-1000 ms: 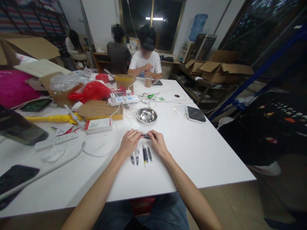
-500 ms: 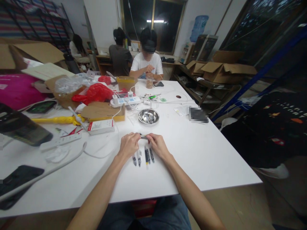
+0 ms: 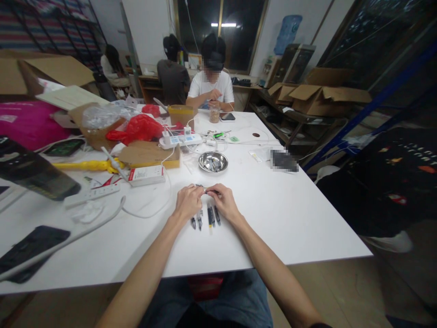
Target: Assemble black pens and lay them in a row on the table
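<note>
Both hands are close together above the white table (image 3: 273, 218), fingers closed on a small dark pen (image 3: 205, 191). My left hand (image 3: 190, 200) pinches its left end, and my right hand (image 3: 222, 200) grips the right end; most of the pen is hidden by fingers. Just below the hands lie two clear pen barrels with dark tips (image 3: 200, 223). Beside them, to the right, are several slim black pen parts (image 3: 217, 216), one with a yellow end. Beyond the hands stands a shiny metal bowl (image 3: 223, 169) with small dark and silvery pieces inside.
On the left are a power strip (image 3: 184, 140), a white-and-red box (image 3: 147, 176), red plastic bags (image 3: 141, 130), a dark bottle (image 3: 37, 171), cables and a phone (image 3: 34, 255). Across the table sits a person (image 3: 211, 86) near a jar (image 3: 214, 115). A pixelated dark item (image 3: 284, 160) lies right.
My hands have drawn slightly closer together, and less of the pen shows between them. The camera view has shifted a little; the pen parts on the table lie as before.
</note>
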Tool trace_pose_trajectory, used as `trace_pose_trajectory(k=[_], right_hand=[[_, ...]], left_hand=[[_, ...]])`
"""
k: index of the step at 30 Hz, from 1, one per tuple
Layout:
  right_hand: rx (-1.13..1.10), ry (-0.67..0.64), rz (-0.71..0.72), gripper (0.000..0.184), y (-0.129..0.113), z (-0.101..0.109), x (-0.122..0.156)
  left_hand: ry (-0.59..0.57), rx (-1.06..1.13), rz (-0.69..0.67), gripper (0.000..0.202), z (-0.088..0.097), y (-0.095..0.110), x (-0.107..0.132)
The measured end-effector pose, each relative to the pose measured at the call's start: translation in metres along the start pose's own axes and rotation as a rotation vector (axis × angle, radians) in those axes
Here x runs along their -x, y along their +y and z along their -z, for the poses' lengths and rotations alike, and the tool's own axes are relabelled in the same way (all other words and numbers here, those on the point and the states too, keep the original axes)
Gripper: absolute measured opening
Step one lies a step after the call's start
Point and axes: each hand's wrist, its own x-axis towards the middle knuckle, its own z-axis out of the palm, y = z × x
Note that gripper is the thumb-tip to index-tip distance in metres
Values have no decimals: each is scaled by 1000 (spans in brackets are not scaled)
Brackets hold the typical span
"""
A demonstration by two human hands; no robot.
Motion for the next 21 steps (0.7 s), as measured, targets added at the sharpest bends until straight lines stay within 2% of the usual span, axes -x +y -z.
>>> trace_pose_trajectory(k=[3,9,14,18,21], right_hand=[[29,14,95,12,-5,0,0],[213,-116,9,32,-4,0,-1],[96,-40,106,13,-5,-1,1],[114,-36,101,17,-6,-5,2],[192,-80,61,22,-3,-6,2]], left_hand=[[-34,-3,52,23,0,0,0],[-56,-54,56,23,0,-2,1],[-50,-34,57,26,0,-5,1],[-71,-21,96,29,-1,-9,2],[-73,-22,110,29,-2,-11,3]])
